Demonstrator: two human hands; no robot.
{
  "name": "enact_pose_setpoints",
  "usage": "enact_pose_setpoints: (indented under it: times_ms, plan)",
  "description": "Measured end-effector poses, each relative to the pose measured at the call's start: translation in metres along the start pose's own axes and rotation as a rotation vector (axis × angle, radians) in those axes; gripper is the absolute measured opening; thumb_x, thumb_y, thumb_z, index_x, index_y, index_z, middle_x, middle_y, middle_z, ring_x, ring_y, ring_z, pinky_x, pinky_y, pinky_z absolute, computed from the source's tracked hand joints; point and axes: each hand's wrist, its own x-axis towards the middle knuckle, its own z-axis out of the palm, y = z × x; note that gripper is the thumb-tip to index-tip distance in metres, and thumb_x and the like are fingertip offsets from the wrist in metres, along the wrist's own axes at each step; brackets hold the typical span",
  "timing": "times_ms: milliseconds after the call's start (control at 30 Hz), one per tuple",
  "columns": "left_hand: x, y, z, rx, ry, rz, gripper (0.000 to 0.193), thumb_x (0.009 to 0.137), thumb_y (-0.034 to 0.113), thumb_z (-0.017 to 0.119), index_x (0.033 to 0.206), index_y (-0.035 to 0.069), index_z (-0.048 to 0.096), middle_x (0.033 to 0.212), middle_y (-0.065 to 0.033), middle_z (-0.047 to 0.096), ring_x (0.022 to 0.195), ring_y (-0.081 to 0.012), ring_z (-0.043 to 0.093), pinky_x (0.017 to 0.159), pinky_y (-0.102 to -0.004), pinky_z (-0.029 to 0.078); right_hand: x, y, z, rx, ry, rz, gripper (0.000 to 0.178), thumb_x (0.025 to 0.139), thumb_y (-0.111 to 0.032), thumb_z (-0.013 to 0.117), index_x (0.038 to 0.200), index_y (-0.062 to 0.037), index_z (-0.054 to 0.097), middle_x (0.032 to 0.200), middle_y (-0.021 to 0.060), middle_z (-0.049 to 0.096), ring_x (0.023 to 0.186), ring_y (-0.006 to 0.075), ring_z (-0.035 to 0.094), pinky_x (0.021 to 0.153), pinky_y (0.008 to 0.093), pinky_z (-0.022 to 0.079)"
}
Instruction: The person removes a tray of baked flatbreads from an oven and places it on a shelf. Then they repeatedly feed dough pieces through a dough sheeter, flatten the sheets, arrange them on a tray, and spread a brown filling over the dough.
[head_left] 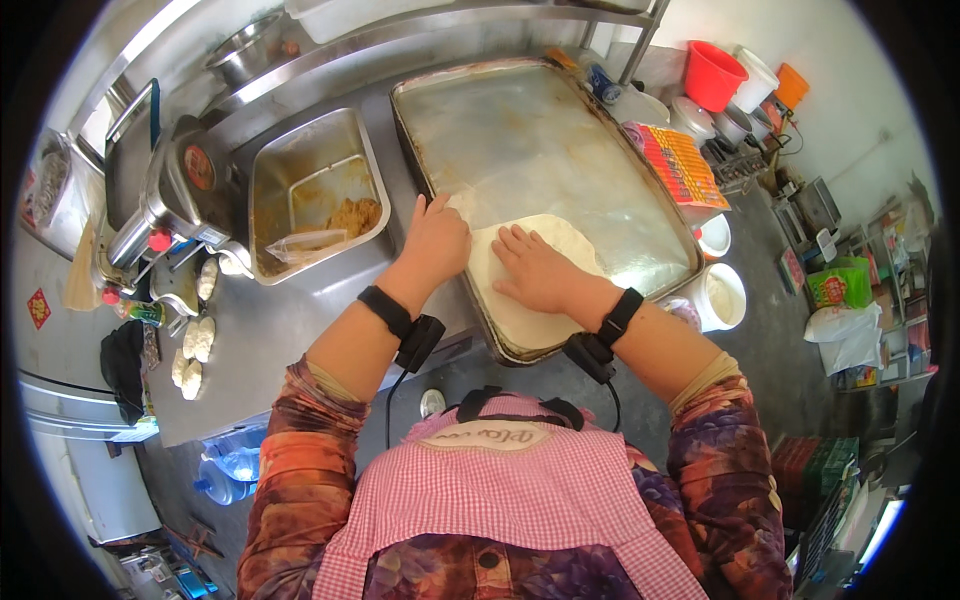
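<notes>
dough sheet (520, 312) in near end of metal tray (500, 120). right hand (538, 268) spread flat on it; left hand (438, 240) apart, at sheet's left edge, grip cannot be told. possible faults: tearing from uneven pressing; overhang if pushed outward.

The fingers (516, 248) of the right hand (541, 274) hide some dough (520, 316).

Left hand (440, 238): bare; black wristband (384, 309), boxy black module (420, 343)
Right hand (540, 272): bare; matching band (621, 317) and box (590, 356)
Cables (389, 408): thin, black
Sleeves (310, 450): orange-and-purple floral, at 8 and 4 o'clock; beige cuffs (336, 383)
Apron (470, 505): pink-white gingham, 6 o'clock
Patch (484, 436): cream, lettered
Button (488, 559): dark, 6 o'clock
Shoe (432, 402): pale, 7 o'clock
</notes>
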Motion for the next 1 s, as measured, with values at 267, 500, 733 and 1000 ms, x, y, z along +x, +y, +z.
enact_pose_setpoints:
  times_ms: [267,500,733,1000]
  plan:
    - [-0.064,0.041,-0.032,-0.651,-0.167,0.455,0.026,0.078,0.009,0.06,0.103,0.003,0.063,0.102,-0.015,0.062,0.098,-0.0341,0.057,0.086,-0.0414,0.047,-0.056,0.012,-0.002,0.024,-0.008,0.338,0.067,0.093,-0.042,0.048,0.135,0.0091,0.037,0.14,0.0302,0.035,0.131,0.0442,0.032,0.11,0.0453,0.026]
    - [-0.08,0.072,-0.035,-0.563,-0.323,0.692,0.029,0.076,0.011,0.062,0.103,0.002,0.062,0.092,-0.0129,0.065,0.089,-0.0317,0.059,0.08,-0.0385,0.049,-0.07,0.041,-0.011,0.287,0.018,0.333,0.062,0.093,-0.04,0.049,0.134,0.0061,0.04,0.14,0.0269,0.038,0.133,0.0379,0.034,0.11,0.0409,0.028]
    - [-0.08,0.08,-0.04,-0.437,-0.455,0.626,0.031,0.075,0.008,0.061,0.105,0.002,0.062,0.088,-0.0155,0.066,0.086,-0.033,0.06,0.079,-0.0398,0.049,-0.055,0.048,-0.01,0.172,0.075,0.277,0.055,0.093,-0.036,0.049,0.13,0.0051,0.046,0.139,0.0253,0.041,0.13,0.0358,0.039,0.109,0.0396,0.031]
    - [-0.117,0.027,-0.071,-1.059,-0.207,0.211,0.033,0.082,0.006,0.06,0.115,0.0,0.062,0.103,-0.0147,0.067,0.1,-0.0272,0.062,0.093,-0.036,0.046,-0.03,0.028,-0.024,0.367,0.066,0.161,0.049,0.09,-0.028,0.049,0.127,0.0039,0.05,0.139,0.0244,0.041,0.13,0.0385,0.037,0.106,0.0427,0.032]
